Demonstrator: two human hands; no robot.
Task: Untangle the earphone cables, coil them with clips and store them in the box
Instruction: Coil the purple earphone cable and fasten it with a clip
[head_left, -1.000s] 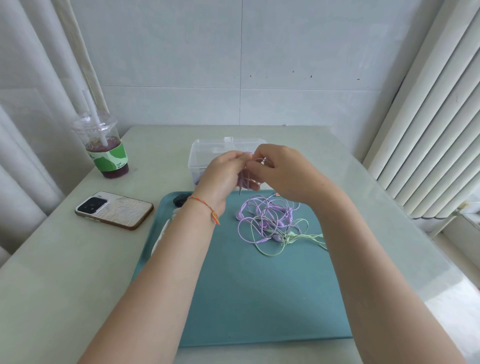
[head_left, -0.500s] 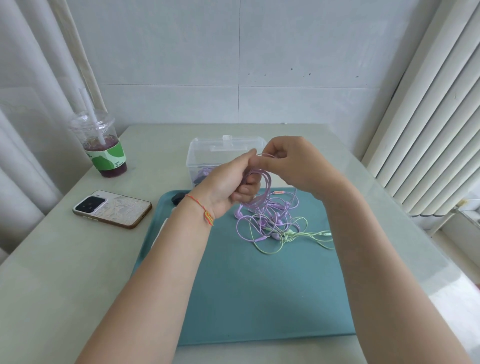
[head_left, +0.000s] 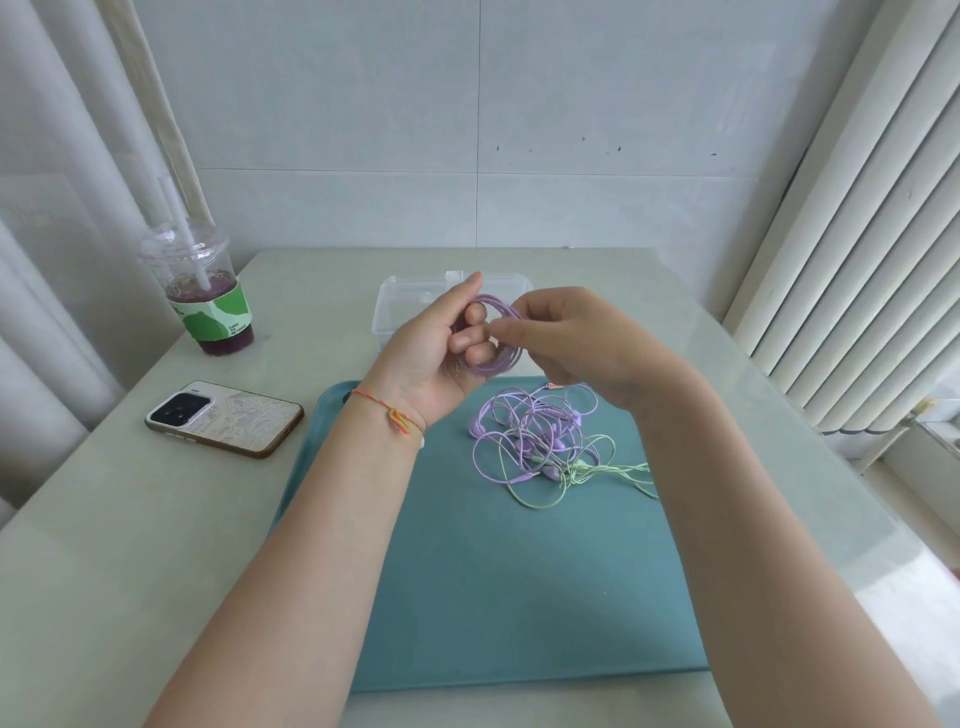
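A neat coil of lilac earphone cable (head_left: 498, 338) sits just above the middle of the frame, looped around the curled fingers of the left hand (head_left: 441, 358), whose thumb points up along the coil's left side. The right hand (head_left: 571, 338) meets it from the right, its fingertips pinching the coil's near edge, so both hands are closed on the same loop, touching one another.

Directly below the hands, a loose tangle of lilac and pale green earphone cables (head_left: 545, 441) lies on the upper right part of a flat teal tray (head_left: 519, 597). Several purple earbuds and a small orange-tipped plug show among the strands; the green strands trail off to the right, under the right forearm. The held coil is raised clear of this heap.

Just behind the hands, in the upper centre, stands a clear rectangular plastic box (head_left: 400, 301), largely hidden by the fingers; what it holds cannot be told. A thin orange and yellow string bracelet (head_left: 395, 413) circles the left wrist.

The tray rests on a pale grey-green table (head_left: 130, 545). To the left of the tray lies a smartphone in a patterned beige case (head_left: 226, 426), camera side up. Farther up and left stands a clear plastic cup of dark purple drink with a green label and a white straw (head_left: 208, 296). White vertical blinds (head_left: 857, 234) fill the right edge.
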